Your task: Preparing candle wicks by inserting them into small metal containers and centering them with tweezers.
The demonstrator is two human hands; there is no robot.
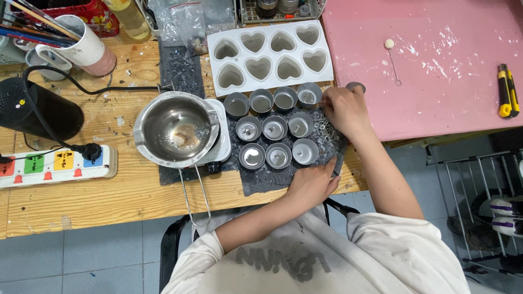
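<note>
We're mid-way setting small metal cups [278, 126]; right hand [344, 111] pinches far-right cup [309, 96], left hand [313, 184] flat on mat [261, 177]. Next needs steady placement w/ wick.

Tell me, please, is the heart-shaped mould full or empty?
Empty: all seven heart cavities of the white mould show bare, pale bottoms.

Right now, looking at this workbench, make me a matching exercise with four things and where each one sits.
Things:
1. steel pot
2. heart mould
3. utility knife
4. power strip

Places:
A. on the pink board, far right
B. left edge of the wooden table
C. behind the rows of small metal cups
D. left of the metal cups, handle towards the person

Pairs: 1-D, 2-C, 3-A, 4-B
</note>
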